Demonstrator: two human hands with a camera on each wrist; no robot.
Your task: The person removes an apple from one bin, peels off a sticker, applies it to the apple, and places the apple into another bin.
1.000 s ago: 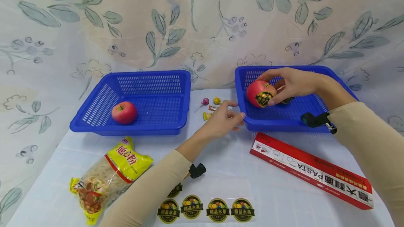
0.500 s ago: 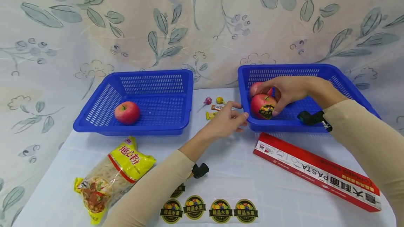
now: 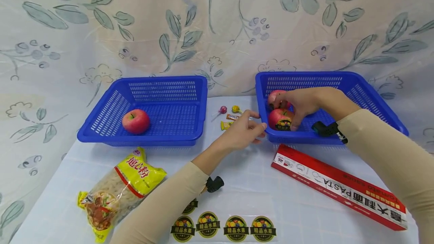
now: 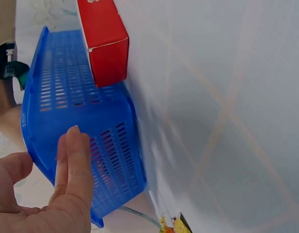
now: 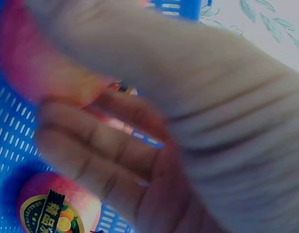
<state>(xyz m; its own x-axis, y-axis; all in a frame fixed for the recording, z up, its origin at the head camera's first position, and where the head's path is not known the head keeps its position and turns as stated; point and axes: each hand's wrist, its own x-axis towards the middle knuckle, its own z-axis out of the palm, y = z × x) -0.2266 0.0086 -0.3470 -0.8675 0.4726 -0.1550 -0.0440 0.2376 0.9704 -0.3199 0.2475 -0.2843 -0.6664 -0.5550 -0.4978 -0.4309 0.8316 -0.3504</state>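
Note:
In the head view, my right hand (image 3: 303, 102) reaches into the right blue basket (image 3: 315, 138). It grips a red apple (image 3: 278, 115) with a black and gold round sticker, thumb on its right side and fingers at its back. Another red apple (image 3: 276, 97) sits just behind, partly covered by the fingers; in the right wrist view a stickered apple (image 5: 89, 204) lies below my right hand (image 5: 106, 155). My left hand (image 3: 242, 131) rests at the basket's left front corner. In the left wrist view its thumb (image 4: 18, 167) touches the rim and its longer fingers are extended along the outside wall.
One apple (image 3: 136, 121) is in the left blue basket (image 3: 149, 138). Between the baskets lie two lollipops (image 3: 222, 110) and small wrapped sweets (image 3: 226, 125). Nearer are a macaroni bag (image 3: 123, 189), a red pasta box (image 3: 339, 187) and a sheet of round stickers (image 3: 236, 229).
My right hand has moved the stickered apple lower and toward the front of the right basket, and the apple behind has come into sight. The left hand has stayed at the basket corner.

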